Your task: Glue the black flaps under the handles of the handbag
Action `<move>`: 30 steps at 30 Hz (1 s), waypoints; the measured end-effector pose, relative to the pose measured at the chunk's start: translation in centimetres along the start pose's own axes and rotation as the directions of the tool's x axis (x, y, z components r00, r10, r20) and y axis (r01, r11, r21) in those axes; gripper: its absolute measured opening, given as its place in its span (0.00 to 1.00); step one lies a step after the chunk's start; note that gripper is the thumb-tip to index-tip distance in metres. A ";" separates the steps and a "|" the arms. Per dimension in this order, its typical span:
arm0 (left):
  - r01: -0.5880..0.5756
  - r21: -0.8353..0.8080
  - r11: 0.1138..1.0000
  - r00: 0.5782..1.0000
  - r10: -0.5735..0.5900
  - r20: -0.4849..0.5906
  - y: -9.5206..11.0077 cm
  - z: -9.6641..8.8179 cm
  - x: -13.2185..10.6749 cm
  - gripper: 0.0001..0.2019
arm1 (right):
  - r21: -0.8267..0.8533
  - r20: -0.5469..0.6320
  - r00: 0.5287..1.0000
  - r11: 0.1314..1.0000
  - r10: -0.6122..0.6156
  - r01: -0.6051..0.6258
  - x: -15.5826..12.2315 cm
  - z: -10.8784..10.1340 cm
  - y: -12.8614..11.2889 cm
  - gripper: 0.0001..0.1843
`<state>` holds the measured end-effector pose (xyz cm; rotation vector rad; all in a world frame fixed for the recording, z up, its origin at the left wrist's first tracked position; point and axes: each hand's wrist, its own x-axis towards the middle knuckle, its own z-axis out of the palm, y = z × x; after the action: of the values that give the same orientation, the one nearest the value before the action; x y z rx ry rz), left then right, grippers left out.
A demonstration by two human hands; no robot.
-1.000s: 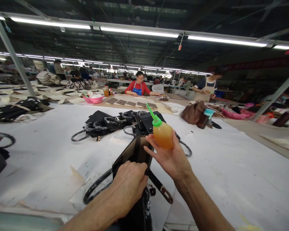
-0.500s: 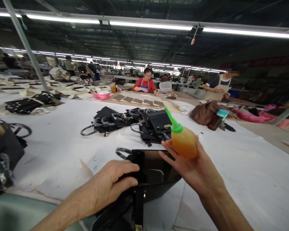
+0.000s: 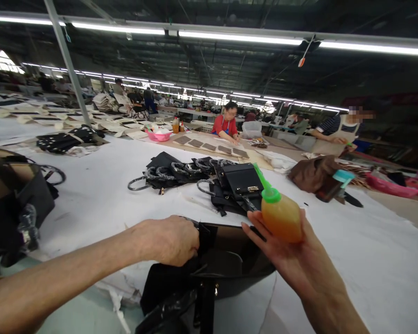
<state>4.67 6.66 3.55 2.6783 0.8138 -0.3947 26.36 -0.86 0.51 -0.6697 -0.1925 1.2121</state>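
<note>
A black handbag lies open in front of me on the white table cover. My left hand is closed on the bag's rim at its left side. My right hand holds a squeeze bottle of orange liquid with a green cap and nozzle, upright just right of the bag's opening. Its fingertips touch the bag's right rim.
A pile of black handbags with wrapped handles lies further back. More dark bags sit at the left edge. A brown bag and a teal-capped bottle lie to the right. People work at the far tables.
The view has swung left. The bag has been drawn nearer and turned so its opening faces me. My left hand moved further left along the rim; the bottle stayed in my right hand.
</note>
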 end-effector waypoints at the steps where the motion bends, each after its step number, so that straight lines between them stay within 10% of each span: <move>1: 0.025 0.031 0.999 1.000 -0.025 0.000 0.2 -0.1 -0.1 0.10 | 0.004 -0.008 1.000 1.000 0.001 -0.001 0.0 0.1 0.0 0.24; 6: 0.088 0.151 0.985 0.995 -0.094 0.035 0.3 0.7 0.1 0.13 | 0.009 0.019 1.000 1.000 -0.001 0.001 -0.1 0.1 -0.1 0.30; 9: 0.065 -0.093 0.994 0.980 -0.081 -0.180 -1.2 3.1 0.8 0.11 | 0.002 0.041 0.999 1.000 -0.012 0.012 0.0 -0.1 -0.2 0.32; 12: -0.063 -0.578 0.814 0.874 -0.234 -0.426 -2.6 6.2 1.6 0.05 | 0.023 0.038 0.999 0.999 -0.024 0.023 0.1 -0.4 -0.2 0.32; 15: -0.072 -0.794 0.603 0.799 -0.442 -0.408 -2.6 8.0 2.2 0.08 | 0.038 0.065 0.998 0.999 -0.014 0.011 0.4 -0.6 -0.1 0.33; 22: 0.206 -0.492 0.846 0.558 -0.515 -0.651 0.2 7.0 2.4 0.17 | 0.026 0.045 0.998 0.999 -0.036 0.035 0.1 -0.2 0.2 0.34; 30: 0.247 -0.748 0.616 0.841 -0.520 -0.151 -2.2 7.2 3.4 0.09 | 0.006 0.087 0.996 1.000 0.001 -0.001 0.2 -0.5 0.3 0.30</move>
<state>4.88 7.40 -4.66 1.8296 1.3442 0.3032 26.41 -0.86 -0.12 -0.6121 -0.2615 1.2436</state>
